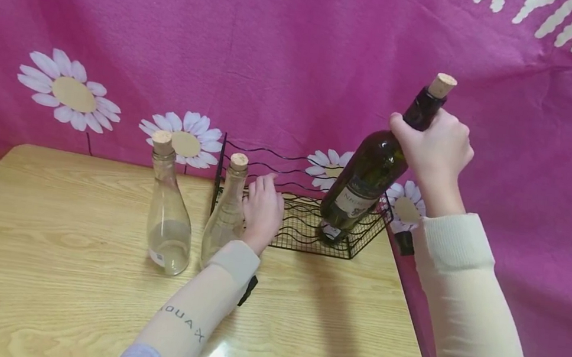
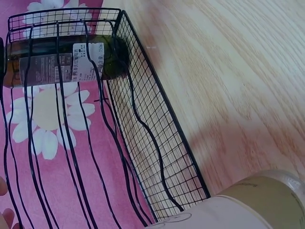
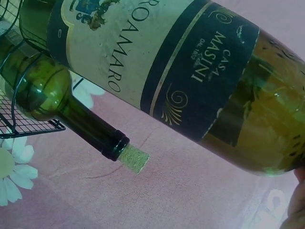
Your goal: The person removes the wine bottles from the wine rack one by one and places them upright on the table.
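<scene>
A green wine bottle with a cork leans to the right, its base down among the wires of a black wire rack. My right hand grips it by the neck. The right wrist view shows its large label close up. Beyond it is a second corked green bottle, standing within the rack; the held bottle hides most of it from the head. My left hand is at the rack's left part, fingertips right by the upper wires; I cannot tell whether they grip a wire.
Two clear corked glass bottles stand on the wooden table: one at left, the other beside my left hand and partly behind that forearm. A pink cloth with white daisies hangs behind the rack.
</scene>
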The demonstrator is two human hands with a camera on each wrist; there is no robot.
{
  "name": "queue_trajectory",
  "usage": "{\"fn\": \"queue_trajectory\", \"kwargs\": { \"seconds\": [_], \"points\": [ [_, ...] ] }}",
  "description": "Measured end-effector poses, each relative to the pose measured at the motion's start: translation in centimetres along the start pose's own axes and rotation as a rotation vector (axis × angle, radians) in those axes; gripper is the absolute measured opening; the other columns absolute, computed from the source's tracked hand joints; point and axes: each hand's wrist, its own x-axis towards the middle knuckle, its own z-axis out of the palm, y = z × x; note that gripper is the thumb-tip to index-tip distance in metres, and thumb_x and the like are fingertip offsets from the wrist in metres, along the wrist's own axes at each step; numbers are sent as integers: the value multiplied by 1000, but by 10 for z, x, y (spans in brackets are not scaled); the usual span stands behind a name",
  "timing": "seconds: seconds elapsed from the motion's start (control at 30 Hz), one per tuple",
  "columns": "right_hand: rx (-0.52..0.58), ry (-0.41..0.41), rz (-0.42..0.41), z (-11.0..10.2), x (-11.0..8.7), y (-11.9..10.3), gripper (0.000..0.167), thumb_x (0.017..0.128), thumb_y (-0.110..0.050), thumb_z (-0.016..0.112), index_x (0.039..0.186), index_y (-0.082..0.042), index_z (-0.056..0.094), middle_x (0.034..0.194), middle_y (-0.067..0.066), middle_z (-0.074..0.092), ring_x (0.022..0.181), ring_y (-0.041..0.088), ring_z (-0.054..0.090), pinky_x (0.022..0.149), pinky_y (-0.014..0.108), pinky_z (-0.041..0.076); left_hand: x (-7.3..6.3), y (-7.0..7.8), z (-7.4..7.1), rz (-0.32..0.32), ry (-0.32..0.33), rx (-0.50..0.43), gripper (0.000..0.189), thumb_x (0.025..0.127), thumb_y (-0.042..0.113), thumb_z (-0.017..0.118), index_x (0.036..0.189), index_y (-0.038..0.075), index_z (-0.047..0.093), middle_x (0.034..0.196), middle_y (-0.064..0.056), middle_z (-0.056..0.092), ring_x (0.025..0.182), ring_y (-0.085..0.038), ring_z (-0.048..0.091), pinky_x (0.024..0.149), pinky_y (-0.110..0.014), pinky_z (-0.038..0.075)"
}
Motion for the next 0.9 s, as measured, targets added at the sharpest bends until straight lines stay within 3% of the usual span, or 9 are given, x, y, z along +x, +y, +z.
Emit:
{"fn": "queue_trajectory", "kwargs": {
  "seconds": [0.23, 0.9],
  "points": [
    [-8, 5, -6, -4, -8, -1, 53, 73, -57, 50, 83, -6, 59, 84, 15, 62, 85, 32, 56, 72, 50, 37, 0, -3, 2, 32, 38, 3, 31, 84, 13, 55, 115, 13, 49, 109, -4, 52, 102, -22, 47, 68, -36, 43],
    [-7, 21, -76, -2, -36, -12, 51, 74, -56, 50, 77, -5, 58, 76, 16, 62, 79, 33, 55, 65, 51, 36, 5, -10, 5, 45, 38, -31, 34, 83, 14, 57, 116, 14, 49, 111, -4, 52, 104, -22, 46, 71, -36, 42]
  ]
}}
